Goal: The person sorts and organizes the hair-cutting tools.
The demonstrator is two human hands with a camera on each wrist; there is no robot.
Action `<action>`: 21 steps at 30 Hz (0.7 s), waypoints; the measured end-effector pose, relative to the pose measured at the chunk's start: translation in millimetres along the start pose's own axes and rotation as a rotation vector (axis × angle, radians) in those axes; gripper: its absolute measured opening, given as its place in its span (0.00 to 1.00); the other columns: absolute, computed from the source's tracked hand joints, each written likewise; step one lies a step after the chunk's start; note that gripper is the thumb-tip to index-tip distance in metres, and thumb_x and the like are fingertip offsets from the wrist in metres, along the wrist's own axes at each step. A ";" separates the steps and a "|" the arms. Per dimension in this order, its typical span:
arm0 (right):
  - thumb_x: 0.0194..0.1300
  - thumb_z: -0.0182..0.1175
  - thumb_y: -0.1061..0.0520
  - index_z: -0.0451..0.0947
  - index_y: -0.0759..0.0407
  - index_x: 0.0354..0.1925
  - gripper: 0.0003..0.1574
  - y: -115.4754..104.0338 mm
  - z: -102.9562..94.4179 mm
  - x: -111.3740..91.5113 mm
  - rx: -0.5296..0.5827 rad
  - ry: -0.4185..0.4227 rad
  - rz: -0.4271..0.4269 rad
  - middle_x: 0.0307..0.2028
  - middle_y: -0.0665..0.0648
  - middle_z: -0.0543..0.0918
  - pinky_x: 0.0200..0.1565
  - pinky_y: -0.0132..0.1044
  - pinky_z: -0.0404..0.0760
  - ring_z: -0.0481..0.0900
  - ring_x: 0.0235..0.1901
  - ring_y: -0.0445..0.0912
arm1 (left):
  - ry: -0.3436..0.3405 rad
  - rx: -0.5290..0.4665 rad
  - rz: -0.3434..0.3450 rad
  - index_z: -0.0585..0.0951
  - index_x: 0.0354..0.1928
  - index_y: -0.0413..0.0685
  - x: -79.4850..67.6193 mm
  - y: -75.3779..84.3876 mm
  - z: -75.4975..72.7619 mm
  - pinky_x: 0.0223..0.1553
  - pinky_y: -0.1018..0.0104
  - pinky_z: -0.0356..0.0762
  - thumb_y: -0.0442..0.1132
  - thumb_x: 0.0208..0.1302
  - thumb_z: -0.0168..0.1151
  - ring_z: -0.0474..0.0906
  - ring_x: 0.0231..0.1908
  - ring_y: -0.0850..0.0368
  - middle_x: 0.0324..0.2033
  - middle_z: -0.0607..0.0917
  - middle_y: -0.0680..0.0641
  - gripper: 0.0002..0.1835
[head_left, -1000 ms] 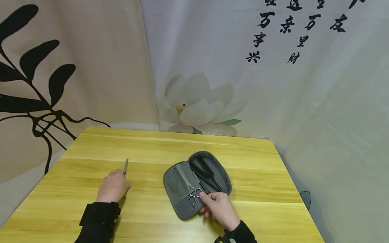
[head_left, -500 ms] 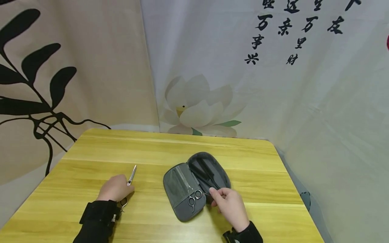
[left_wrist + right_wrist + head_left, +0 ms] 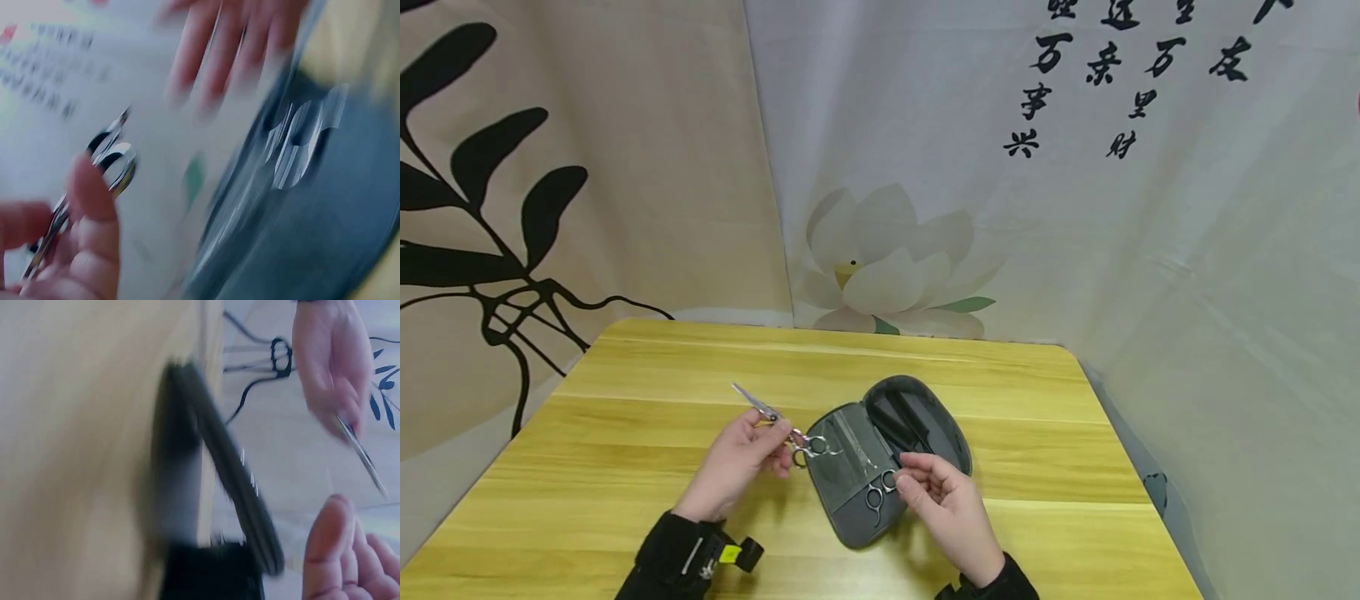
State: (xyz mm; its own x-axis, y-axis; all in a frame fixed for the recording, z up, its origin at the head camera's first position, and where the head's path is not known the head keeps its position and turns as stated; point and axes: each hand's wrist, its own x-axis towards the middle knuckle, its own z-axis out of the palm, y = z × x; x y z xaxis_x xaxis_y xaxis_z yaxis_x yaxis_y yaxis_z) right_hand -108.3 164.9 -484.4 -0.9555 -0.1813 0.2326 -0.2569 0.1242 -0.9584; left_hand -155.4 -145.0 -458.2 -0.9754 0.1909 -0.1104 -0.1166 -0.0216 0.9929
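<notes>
My left hand [image 3: 735,460] pinches silver scissors [image 3: 754,402] above the table, left of a grey zip case [image 3: 848,521]. The blades point up and left, and the finger rings reach over the case's edge. My right hand [image 3: 949,510] hovers by the case's near right side, fingers loosely bent and nothing between them; in the right wrist view its thumb and fingers [image 3: 331,544] stand apart from the case. The case lies unfolded. A second pair of scissors [image 3: 874,498] sits in its left pocket, rings showing. Black, long-handled items [image 3: 912,421] lie in the right half, their kind unclear.
The case rests on a yellow wood-grain table [image 3: 700,358]. Behind it hangs a cloth backdrop [image 3: 925,150] with a printed lotus, black leaves and writing. Bare table top lies to the left and right of the case.
My left hand has lifted the scissors off the table and carried them right, toward the case. My right hand went from the case's scissor rings to its right edge, then let go.
</notes>
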 end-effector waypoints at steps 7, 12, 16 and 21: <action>0.83 0.56 0.59 0.79 0.79 0.57 0.21 5.8 10.9 -1.6 0.223 -0.042 0.132 0.42 0.64 0.92 0.39 0.35 0.90 0.90 0.37 0.39 | -0.039 -0.372 -0.013 0.69 0.55 0.39 -12.1 -15.1 89.0 0.37 0.66 0.89 0.42 0.83 0.57 0.86 0.31 0.60 0.32 0.89 0.49 0.14; 0.81 0.59 0.57 0.81 0.78 0.53 0.21 4.4 18.6 -3.8 0.249 0.111 0.225 0.33 0.47 0.89 0.34 0.32 0.88 0.86 0.29 0.39 | -0.040 -0.468 -0.049 0.68 0.56 0.40 -18.6 -28.4 116.0 0.39 0.66 0.89 0.44 0.84 0.56 0.87 0.32 0.61 0.34 0.90 0.50 0.15; 0.82 0.59 0.54 0.79 0.77 0.59 0.25 4.9 19.9 -2.7 0.270 0.142 0.249 0.38 0.48 0.90 0.34 0.33 0.89 0.86 0.29 0.40 | -0.077 -0.469 -0.058 0.70 0.57 0.38 -20.2 -30.2 118.9 0.40 0.67 0.89 0.46 0.83 0.57 0.87 0.33 0.62 0.35 0.91 0.50 0.17; 0.84 0.56 0.48 0.77 0.74 0.63 0.29 4.8 18.6 -2.6 0.353 0.120 0.307 0.36 0.48 0.90 0.40 0.35 0.90 0.88 0.33 0.40 | -0.069 -0.359 -0.079 0.76 0.57 0.34 -20.1 -31.8 114.3 0.36 0.68 0.88 0.47 0.82 0.60 0.86 0.31 0.62 0.33 0.90 0.49 0.20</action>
State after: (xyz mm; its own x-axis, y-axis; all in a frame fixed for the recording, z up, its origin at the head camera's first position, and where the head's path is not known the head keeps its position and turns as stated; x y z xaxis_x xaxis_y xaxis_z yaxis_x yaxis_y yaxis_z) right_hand -104.4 147.8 -492.7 -0.9948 -0.0720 -0.0723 0.0847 -0.1883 -0.9784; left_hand -110.6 -35.9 -482.6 -0.9471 0.2716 -0.1707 -0.2613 -0.3443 0.9018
